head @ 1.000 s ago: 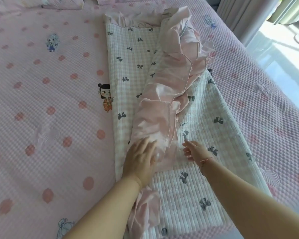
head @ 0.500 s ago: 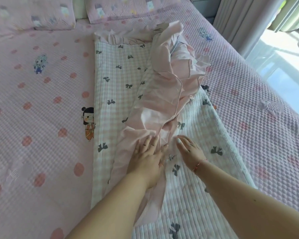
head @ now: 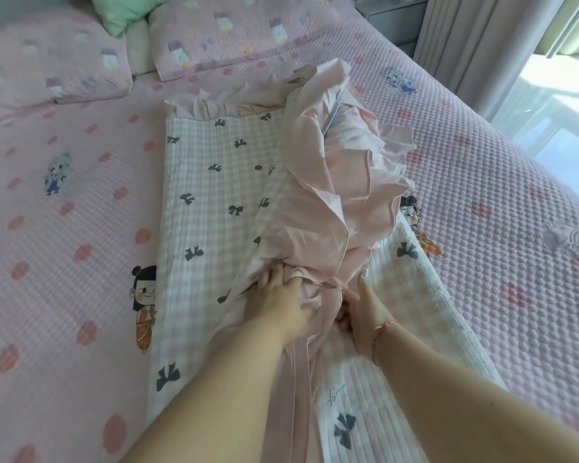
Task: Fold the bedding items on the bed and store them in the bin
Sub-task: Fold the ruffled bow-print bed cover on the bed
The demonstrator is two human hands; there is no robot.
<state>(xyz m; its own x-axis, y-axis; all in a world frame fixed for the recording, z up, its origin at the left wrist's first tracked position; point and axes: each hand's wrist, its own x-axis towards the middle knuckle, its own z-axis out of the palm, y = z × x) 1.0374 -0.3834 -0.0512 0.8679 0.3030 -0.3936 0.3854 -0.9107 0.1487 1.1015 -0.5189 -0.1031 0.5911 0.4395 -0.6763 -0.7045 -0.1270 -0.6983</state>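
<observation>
Quilt: I see the gingham quilt (head: pixel 211 202) with black bows lying lengthwise on the bed cover (head: pixel 64 262), folded into a long strip; its near end runs out of the bottom of my view.
Ruffle: the plain pink ruffle (head: pixel 335 195) is heaped along the middle of the quilt, bunched high toward the far end and narrowing to a band that passes between my wrists.
Left hand: my left hand (head: pixel 281 302) lies palm down on the ruffle at the narrow part. The fingertips go under a pink fold, so I cannot tell whether they are flat or curled into the cloth.
Right hand: my right hand (head: pixel 358 312) sits just beside the left, thumb side up. The lower fingers are curled and pinch the pink band; the upper finger points along the ruffle's edge.
Hidden: the quilt's surface under the heap is covered. A cartoon figure (head: pixel 144 305) on the bed cover is half tucked under the quilt's left edge, and a second one at the right edge is part hidden by ruffle.
Small print: a scribbled mark (head: pixel 336 394) on the near quilt, which I cannot read.
Far end: two pink pillows (head: pixel 234 31), a green cushion (head: pixel 127 8) cut off by the top edge, and a curtain (head: pixel 475 45) at the right.
</observation>
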